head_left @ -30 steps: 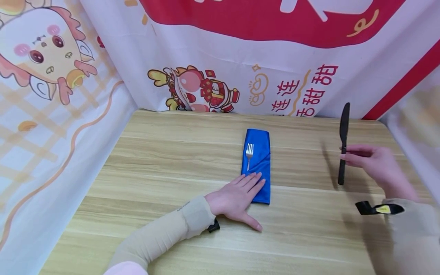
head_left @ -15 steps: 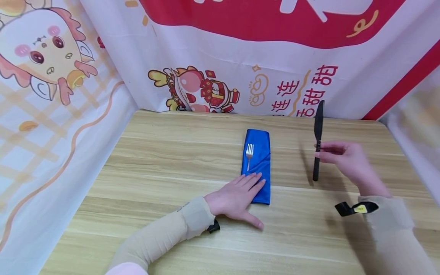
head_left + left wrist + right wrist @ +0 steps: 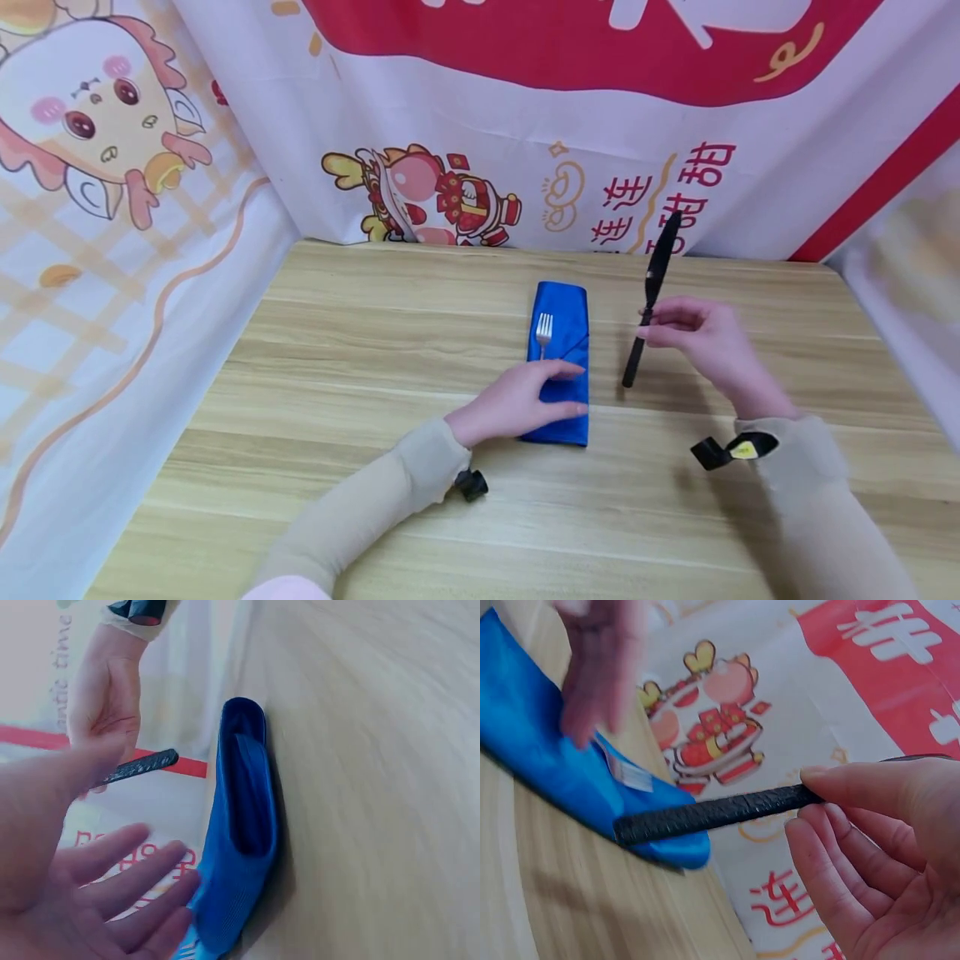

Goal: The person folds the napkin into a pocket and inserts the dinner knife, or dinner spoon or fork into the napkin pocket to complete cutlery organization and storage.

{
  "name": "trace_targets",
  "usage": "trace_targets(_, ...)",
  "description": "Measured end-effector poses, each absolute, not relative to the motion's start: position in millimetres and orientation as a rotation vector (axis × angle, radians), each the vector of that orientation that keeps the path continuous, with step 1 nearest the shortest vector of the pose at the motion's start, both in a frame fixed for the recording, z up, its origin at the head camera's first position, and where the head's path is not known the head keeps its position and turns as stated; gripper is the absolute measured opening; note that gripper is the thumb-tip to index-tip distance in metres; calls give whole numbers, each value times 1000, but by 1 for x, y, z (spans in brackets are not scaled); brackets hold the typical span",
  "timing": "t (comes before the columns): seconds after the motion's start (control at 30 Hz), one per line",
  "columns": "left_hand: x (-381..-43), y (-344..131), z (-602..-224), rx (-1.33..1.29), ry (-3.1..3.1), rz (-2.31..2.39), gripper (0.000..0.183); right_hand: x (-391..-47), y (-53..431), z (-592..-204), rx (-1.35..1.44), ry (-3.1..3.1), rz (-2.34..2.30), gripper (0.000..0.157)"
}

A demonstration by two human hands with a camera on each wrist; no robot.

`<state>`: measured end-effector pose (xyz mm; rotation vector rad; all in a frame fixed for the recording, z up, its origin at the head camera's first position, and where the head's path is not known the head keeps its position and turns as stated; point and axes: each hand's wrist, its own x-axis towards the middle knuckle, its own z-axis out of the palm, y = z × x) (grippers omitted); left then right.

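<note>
A folded blue cloth napkin [image 3: 564, 312] lies lengthwise on the table, with a silver fork [image 3: 545, 329] tucked in its fold and the tines showing. Above the napkin's near half hovers my left hand [image 3: 521, 402], fingers extended and thumb apart, holding nothing; the left wrist view shows the napkin [image 3: 244, 795] beside its spread fingers. My right hand [image 3: 701, 342] pinches a black knife [image 3: 651, 287] near its middle, between thumb and fingers. The blade points up and away, tilted right, and the textured handle [image 3: 712, 816] hangs toward the napkin. The knife is off the table, right of the napkin.
The wooden table [image 3: 360, 333] extends around the napkin. Printed white cloth [image 3: 285, 125] hangs behind it and at both sides, with red areas and cartoon figures. Each wrist wears a black camera mount [image 3: 733, 451].
My right hand has carried the knife left, closer to the napkin, and its handle end has swung left. My left hand, flat on the napkin before, has lifted with its fingers bent.
</note>
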<state>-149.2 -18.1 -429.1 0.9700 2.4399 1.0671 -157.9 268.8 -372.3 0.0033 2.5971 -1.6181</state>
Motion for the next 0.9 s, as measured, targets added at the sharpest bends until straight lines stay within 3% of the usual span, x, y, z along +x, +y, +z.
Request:
trace_targets(0.2, -156, -10, -429, 777, 2183, 1568, 45, -159, 248, -373, -102, 2562, -1640, 42)
trace_targets(0.5, -160, -1, -429, 540, 2054, 1704, 37, -162, 226, -375, -132, 2484, -1670, 43)
trace_targets(0.9, -158, -2, -430, 539, 1956, 1840, 30, -164, 220, -379, -122, 2369, -1799, 42)
